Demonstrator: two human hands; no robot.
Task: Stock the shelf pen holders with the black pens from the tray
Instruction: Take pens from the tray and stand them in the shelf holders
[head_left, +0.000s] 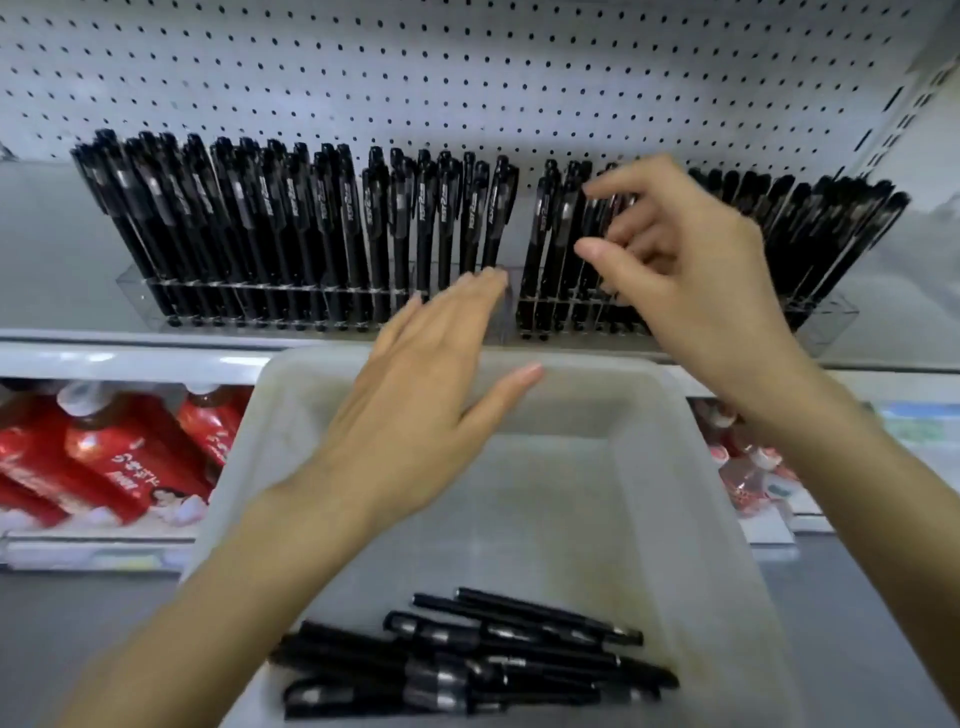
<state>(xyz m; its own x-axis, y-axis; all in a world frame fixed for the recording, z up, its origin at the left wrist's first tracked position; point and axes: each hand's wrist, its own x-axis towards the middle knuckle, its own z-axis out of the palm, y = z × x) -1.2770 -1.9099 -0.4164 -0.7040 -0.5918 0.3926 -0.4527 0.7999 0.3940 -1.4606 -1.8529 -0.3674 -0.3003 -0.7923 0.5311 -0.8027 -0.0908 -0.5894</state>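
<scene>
most of the job looks done to me: on the shelf (156, 358) the pen holders (156, 306) stand nearly full, with one gap mid-row. the tray (691, 519) holds a small heap of black pens (467, 660) at its near end. my left hand (415, 389) hangs flat and empty over the tray's far rim. my right hand (691, 270) curls among the right-side pens, but i cannot tell if it pinches one. the red bottles (104, 457) at lower left block nothing.

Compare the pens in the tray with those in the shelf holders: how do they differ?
The tray pens lie flat in a loose pile; the holder pens stand on end in rows. The tray pens are few; the holder pens are many, packed close. Both are black.
</scene>
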